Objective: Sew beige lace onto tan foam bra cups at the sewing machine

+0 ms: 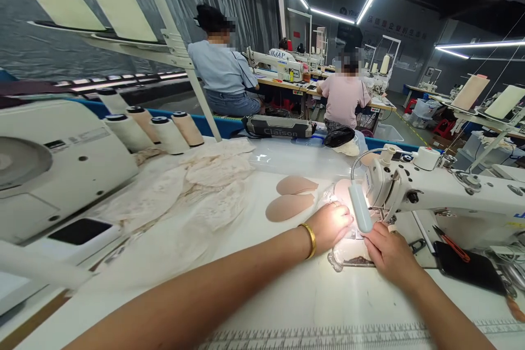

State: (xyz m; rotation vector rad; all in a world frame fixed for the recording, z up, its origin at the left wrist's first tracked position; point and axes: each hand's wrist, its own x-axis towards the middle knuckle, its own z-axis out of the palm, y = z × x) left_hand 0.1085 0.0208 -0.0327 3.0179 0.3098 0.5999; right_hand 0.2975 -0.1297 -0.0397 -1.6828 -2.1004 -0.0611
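A pale lace-edged fabric piece [348, 254] lies at the needle area of a white sewing machine [426, 186], lit by a small gooseneck lamp [360, 208]. My left hand [330, 225], with a gold bangle at the wrist, presses bent fingers onto this fabric left of the needle. At its right edge my right hand [388, 251] has its fingers closed on the fabric, close to the presser foot. The lamp head partly hides the needle and fingertips. Beyond my left hand lie two beige foam cups [290, 208]; another beige cup [343, 190] shows beside the lamp.
Cream lace fabric [217, 175] is heaped on the left, near thread cones [168, 134] and another machine [61, 164]. A black phone [470, 268] and orange-handled snips [453, 243] lie right. A ruler strip [311, 336] runs along the front. Two people sit at machines beyond.
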